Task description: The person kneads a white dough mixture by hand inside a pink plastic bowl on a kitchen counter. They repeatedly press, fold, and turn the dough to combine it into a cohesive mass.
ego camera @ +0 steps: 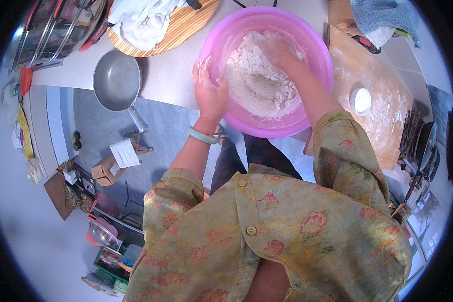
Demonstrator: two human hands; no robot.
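Observation:
A large pink plastic basin (275, 130) stands at the counter's front edge with a rough, shaggy mass of dough (264, 81) inside. My left hand (211, 87), dusted with flour, grips the basin's left rim. My right hand (277, 49) is down in the basin, pressed into the upper part of the dough; its fingers are blurred and partly sunk, so their hold on the dough is unclear. Loose flour clings to the basin's inner wall.
Right of the basin lies a floured wooden board (377, 139) with a small white bowl (361, 102). A metal saucepan (117, 81) sits at the counter's front left. Behind it, a white cloth (143, 22) rests on a round slatted mat (188, 26). A blue towel (385, 17) lies back right.

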